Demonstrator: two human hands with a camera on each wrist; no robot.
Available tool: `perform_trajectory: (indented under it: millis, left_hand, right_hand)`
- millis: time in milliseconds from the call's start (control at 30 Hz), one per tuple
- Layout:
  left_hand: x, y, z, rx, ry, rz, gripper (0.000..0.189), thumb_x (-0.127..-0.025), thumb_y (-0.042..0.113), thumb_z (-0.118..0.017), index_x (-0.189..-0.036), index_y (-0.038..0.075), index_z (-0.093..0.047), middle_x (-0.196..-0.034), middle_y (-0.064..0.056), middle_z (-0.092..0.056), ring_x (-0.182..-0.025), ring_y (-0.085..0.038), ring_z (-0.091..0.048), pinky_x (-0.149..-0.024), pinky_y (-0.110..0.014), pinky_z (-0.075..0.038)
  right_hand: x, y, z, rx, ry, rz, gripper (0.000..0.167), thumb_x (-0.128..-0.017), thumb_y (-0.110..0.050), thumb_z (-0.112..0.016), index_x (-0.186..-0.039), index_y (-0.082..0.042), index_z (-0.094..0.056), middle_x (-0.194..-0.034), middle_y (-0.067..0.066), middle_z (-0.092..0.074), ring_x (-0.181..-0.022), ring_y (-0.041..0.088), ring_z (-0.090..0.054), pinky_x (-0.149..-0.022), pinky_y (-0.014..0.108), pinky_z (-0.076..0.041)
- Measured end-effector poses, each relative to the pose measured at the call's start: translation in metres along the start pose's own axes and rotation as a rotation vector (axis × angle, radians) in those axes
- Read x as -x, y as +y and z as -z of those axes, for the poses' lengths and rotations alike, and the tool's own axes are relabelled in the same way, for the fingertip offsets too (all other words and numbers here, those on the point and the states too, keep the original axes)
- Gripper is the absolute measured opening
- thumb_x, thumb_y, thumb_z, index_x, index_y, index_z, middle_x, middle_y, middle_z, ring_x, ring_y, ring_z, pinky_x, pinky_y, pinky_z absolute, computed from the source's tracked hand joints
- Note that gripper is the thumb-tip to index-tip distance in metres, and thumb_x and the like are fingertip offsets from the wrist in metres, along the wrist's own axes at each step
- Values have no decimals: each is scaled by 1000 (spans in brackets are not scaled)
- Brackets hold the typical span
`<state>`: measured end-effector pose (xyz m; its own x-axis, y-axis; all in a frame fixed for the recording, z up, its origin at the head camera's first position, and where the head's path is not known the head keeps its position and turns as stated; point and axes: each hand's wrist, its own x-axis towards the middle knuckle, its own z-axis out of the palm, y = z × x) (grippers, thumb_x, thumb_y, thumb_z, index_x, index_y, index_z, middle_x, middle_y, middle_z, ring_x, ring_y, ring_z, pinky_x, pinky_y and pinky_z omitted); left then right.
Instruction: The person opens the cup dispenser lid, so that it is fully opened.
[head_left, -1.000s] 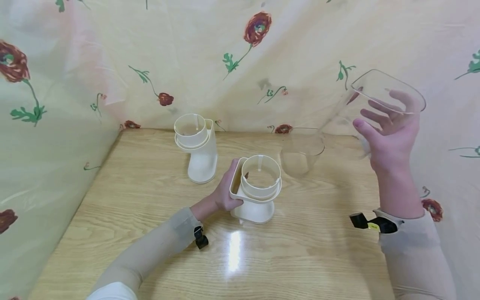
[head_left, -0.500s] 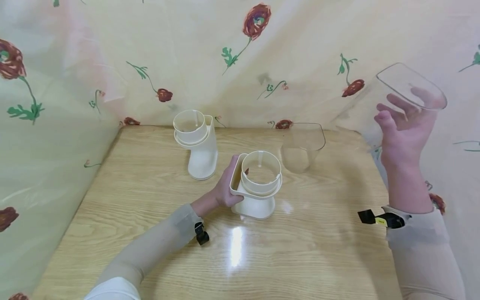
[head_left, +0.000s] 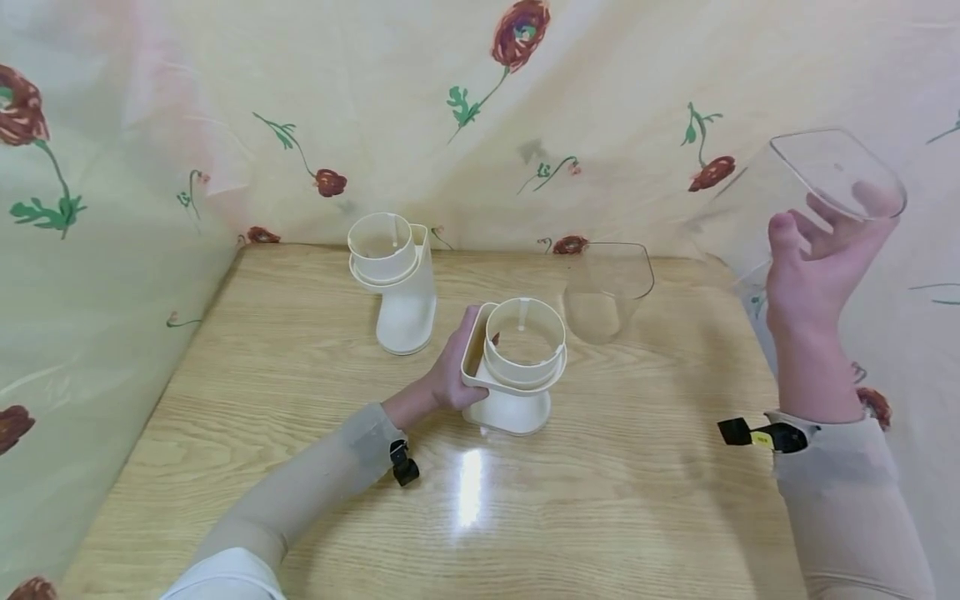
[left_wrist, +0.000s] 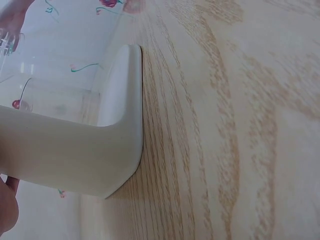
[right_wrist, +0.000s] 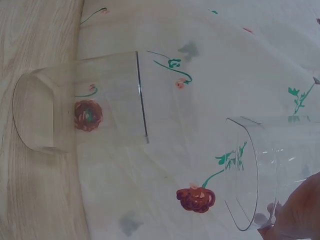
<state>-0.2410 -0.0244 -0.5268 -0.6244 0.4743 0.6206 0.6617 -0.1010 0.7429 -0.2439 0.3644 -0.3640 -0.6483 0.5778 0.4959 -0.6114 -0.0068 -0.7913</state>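
In the head view my left hand (head_left: 452,371) grips the back of a white plastic stand (head_left: 513,412) with a round collar on top. The stand rests upright on the table, and its smooth back and flat foot fill part of the left wrist view. High at the right, my right hand (head_left: 813,267) holds a clear D-shaped container (head_left: 843,171) in the air, fingers curled round its side. A second clear container (head_left: 600,312) stands just beyond the gripped stand; the right wrist view has both it and the raised container (right_wrist: 290,145).
A matching white stand (head_left: 405,321) is upright at the back left of the wooden table (head_left: 360,517). Flowered sheeting (head_left: 420,125) hangs behind and along both sides. Both transparent containers are faint against it.
My right hand has moved to the right with the clear container, then slowed. The left hand keeps its grip on the white stand, and the head view has shifted slightly.
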Motion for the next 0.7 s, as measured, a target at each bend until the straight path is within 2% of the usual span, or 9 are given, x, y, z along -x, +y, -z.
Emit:
perform_trajectory:
  millis: [67,167,233,400,533,700]
  left_hand:
    - [1,0,0,-3,2,-4,90,-53,20,-59,-135,-12,-37,-96,-29,-51,-91,-21,-50,-84,-32,-51]
    - [1,0,0,-4,2,-7,90,-53,21,-59,-135,-11,-37,-95,-27,-51,-90,-20,-51,-83,-32,-51]
    - [2,0,-1,-3,0,-7,91,-54,22,-60,-135,-12,-37,-95,-27,-51,-90,-20,-51,-83,-32,-51]
    - [3,1,-1,6,-2,-3,91,-54,20,-60,-136,-12,-36,-96,-30,-51,-91,-20,-51,-84,-31,-51]
    - [2,0,-1,4,-2,-8,91,-54,19,-60,-137,-12,-36,-97,-31,-51,-92,-20,-50,-85,-31,-51]
    - [1,-1,0,5,2,-13,93,-54,21,-60,-137,-12,-37,-99,-28,-51,-93,-21,-50,-86,-32,-51]
  right_hand:
    - [1,0,2,25,30,-94,131,-61,-30,-105,-163,-16,-22,-145,9,-53,-131,27,-55,-114,37,-46]
    - [4,0,5,64,56,-207,134,-71,-24,-99,-168,-22,-6,-144,5,-52,-136,24,-54,-116,32,-45]
    - [6,0,7,85,59,-247,128,-75,-21,-96,-167,-25,-8,-144,3,-50,-136,22,-53,-116,29,-43]
    - [9,3,7,110,75,-241,97,-71,-8,-96,-145,-24,-35,-142,4,-47,-130,22,-53,-111,30,-41]
    - [10,7,6,139,99,-236,97,-67,-5,-98,-141,-24,-36,-142,1,-47,-127,20,-52,-105,28,-42]
    - [11,13,6,170,80,-264,99,-68,-5,-98,-141,-26,-34,-143,-1,-46,-126,17,-50,-98,21,-43]
